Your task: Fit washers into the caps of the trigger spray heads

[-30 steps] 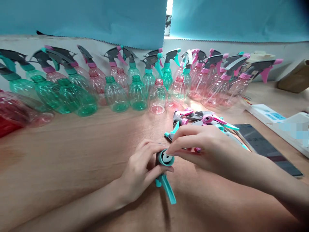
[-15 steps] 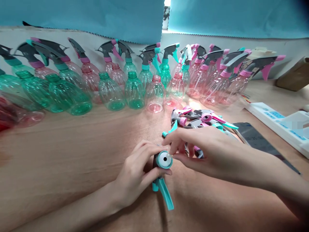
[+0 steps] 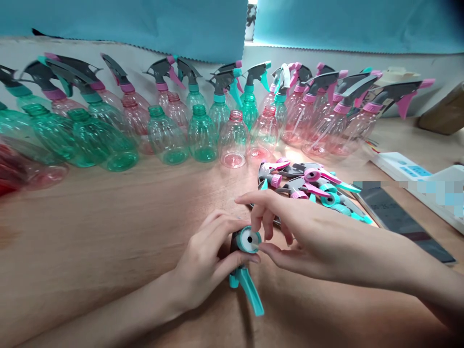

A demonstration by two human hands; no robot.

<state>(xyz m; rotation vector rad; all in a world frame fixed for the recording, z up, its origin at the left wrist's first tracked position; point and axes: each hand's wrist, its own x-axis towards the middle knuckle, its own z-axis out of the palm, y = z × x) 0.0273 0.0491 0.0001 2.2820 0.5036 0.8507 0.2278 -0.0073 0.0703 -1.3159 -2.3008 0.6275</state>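
Two bare hands meet over one spray trigger head at the near middle of the wooden table. The left hand is wrapped around the head's grey body, fingers curled over the top and thumb laid along the underside. The round teal collar is turned up toward the camera, with a white insert and a dark hole showing in its centre. The teal trigger lever hangs below the left thumb, pointing toward the near edge of the table.

The right hand reaches in from the right with its fingers loosely spread. Its index fingertip sits at the collar's upper right rim and its thumb tip just beside the lower right rim – whether they pinch the rim or only touch it cannot be told.

Behind the right hand lies a heap of loose trigger heads, pink and teal on grey. Farther back stands a long row of spray bottles – green and pink, some fitted with heads, some bare-necked, such as the pink bottle at the front. A dark phone lies flat at the right, near a white power strip. Blue cloth hangs behind the row.
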